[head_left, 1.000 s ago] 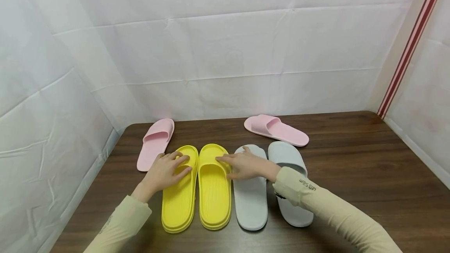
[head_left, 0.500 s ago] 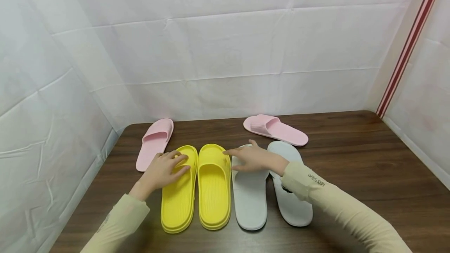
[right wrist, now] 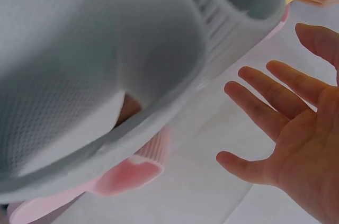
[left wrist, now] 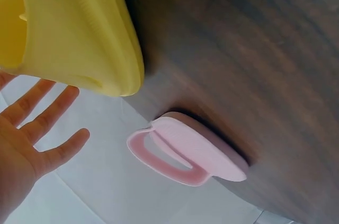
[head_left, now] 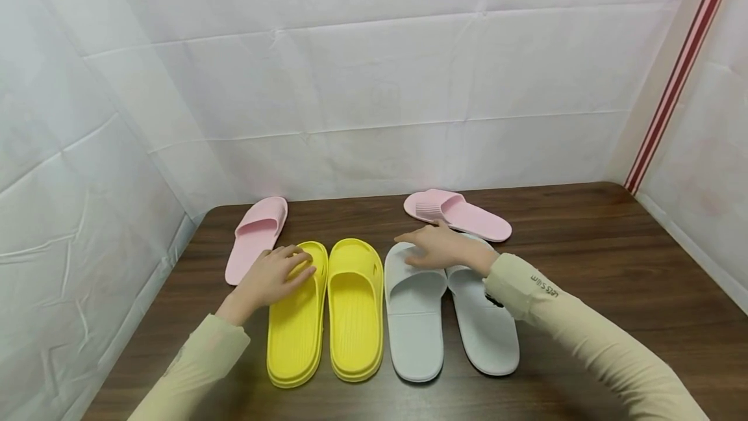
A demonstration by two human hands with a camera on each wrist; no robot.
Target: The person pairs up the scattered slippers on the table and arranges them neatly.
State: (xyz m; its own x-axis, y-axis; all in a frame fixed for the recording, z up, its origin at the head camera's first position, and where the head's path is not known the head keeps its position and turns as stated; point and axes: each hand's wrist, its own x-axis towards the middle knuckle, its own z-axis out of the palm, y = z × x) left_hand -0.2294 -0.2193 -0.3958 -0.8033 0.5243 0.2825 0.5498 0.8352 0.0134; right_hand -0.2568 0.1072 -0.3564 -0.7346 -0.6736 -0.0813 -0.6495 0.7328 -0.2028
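Two yellow slippers, left (head_left: 297, 330) and right (head_left: 355, 317), lie side by side, with two grey slippers, left (head_left: 415, 320) and right (head_left: 485, 323), just to their right. My left hand (head_left: 280, 273) lies with straight fingers on the toe of the left yellow slipper (left wrist: 69, 28); the left wrist view shows the left hand (left wrist: 37, 139) open and holding nothing. My right hand (head_left: 429, 247) hovers with fingers spread over the toes of the grey slippers. In the right wrist view the right hand (right wrist: 280, 128) is open beside a grey slipper (right wrist: 106, 65).
One pink slipper (head_left: 257, 236) lies at the table's far left, left of my left hand, also seen as the pink slipper (left wrist: 185, 152). A second pink slipper (head_left: 458, 214) lies crosswise behind the grey pair. White sheeting walls in the dark wooden table (head_left: 613, 265) on three sides.
My right hand has left the right yellow slipper and moved right and back, over the grey slippers' toes. The left hand has stayed on the left yellow slipper.
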